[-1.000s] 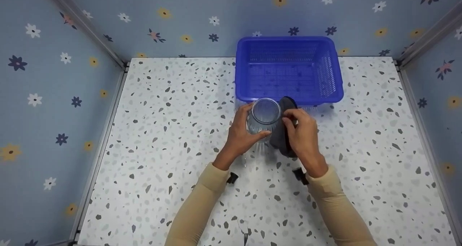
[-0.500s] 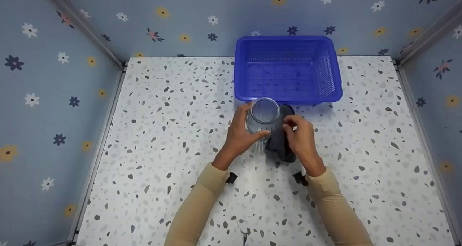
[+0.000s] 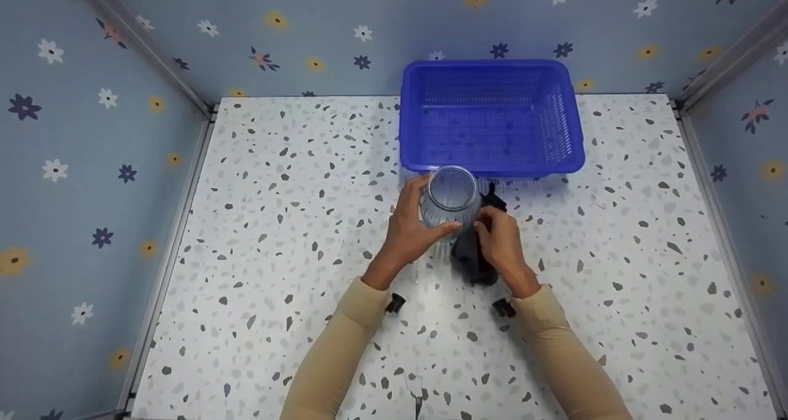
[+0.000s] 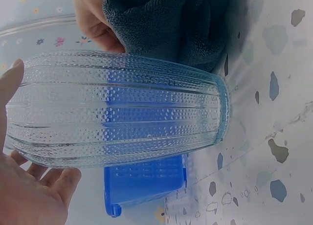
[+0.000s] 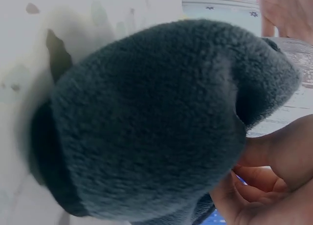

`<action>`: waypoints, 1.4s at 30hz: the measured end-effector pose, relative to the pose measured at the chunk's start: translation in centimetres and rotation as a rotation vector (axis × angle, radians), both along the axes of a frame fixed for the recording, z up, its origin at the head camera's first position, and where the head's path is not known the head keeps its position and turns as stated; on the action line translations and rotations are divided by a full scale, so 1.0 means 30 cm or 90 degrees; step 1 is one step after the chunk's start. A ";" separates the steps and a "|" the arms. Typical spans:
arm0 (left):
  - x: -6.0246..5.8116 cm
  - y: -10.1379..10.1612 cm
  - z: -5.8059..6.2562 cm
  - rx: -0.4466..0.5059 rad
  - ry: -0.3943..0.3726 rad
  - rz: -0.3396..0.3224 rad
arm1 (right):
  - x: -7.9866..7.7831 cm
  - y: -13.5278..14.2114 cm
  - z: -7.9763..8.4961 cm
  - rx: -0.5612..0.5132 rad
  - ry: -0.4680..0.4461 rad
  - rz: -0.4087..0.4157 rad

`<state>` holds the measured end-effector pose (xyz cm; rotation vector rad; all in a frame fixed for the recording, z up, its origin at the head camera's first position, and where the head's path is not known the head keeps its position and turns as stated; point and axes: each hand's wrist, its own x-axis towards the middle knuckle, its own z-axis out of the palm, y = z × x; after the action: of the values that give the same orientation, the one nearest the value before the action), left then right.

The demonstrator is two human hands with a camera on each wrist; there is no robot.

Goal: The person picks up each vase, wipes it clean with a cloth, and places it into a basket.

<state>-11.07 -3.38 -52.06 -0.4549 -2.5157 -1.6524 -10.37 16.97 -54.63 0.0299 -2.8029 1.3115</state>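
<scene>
Clearly, the glass vase (image 4: 127, 107) asks for the most care: it is just right of the middle of the head view, mouth up, its base on or barely above the table; I cannot tell which. Ribbed and finely bumped, it should be stiff, moderately heavy and easy to chip, above all at the rim. That texture ought to give skin some purchase, and the broad upper body, below the rim, looks the safest place to hold. The left hand (image 3: 409, 230) grips it there, thumb on the near side, fingers curved round the far side. Beside the vase, seemingly touching it, hangs a dark grey cloth (image 5: 146, 122), plush, probably light and limp; bunched over the fingertips it would cushion the glass, whereas a single edge would sag. The right hand (image 3: 502, 238) pinches it between thumb and fingers. Behind both, in the upper part of the frame right of centre, stands a blue basket (image 3: 486, 64) with slotted walls. Speckled table (image 3: 295, 235) spreads beneath, floral panels (image 3: 400, 13) rising beyond.
</scene>
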 end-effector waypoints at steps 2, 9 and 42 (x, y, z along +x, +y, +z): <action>0.000 0.000 0.001 0.001 0.001 0.001 | 0.000 -0.002 -0.005 0.002 -0.005 0.001; 0.003 0.002 0.001 0.001 0.000 -0.002 | 0.009 0.001 0.012 -0.030 -0.006 0.001; 0.002 0.001 0.000 -0.009 0.008 0.006 | 0.036 -0.005 0.284 -0.079 0.160 0.011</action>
<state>-11.02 -3.36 -52.05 -0.4525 -2.5172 -1.6247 -9.30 16.83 -46.10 0.1989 -2.5154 1.3756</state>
